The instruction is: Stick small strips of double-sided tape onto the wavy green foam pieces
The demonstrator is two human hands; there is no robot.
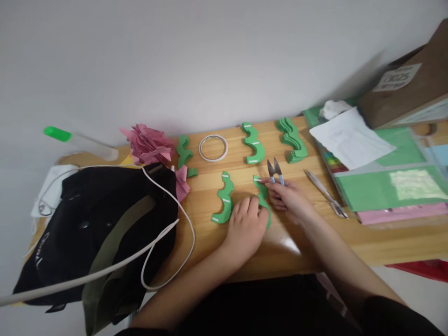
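Note:
My right hand (289, 198) grips a pair of thread snips (275, 171), blades pointing away from me. Its fingertips touch the top of a green wavy piece (261, 190), by a white strip there. Over that piece's lower part curl the fingers of my left hand (247, 221), hiding much of it. Just left lies another green wavy piece (227, 189) with several short white strips. Farther back are a third green piece with strips (257, 148), a stack of green pieces (292, 140) and a ring-shaped roll of white tape (226, 151).
A black bag (122, 224) with a white cable (189, 224) covers the table's left side. Behind it are pink folded paper (149, 144) and a green-capped tube (82, 141). To the right lie a pen (324, 189), green packets (392, 184), a white paper (353, 135) and a brown box (413, 93).

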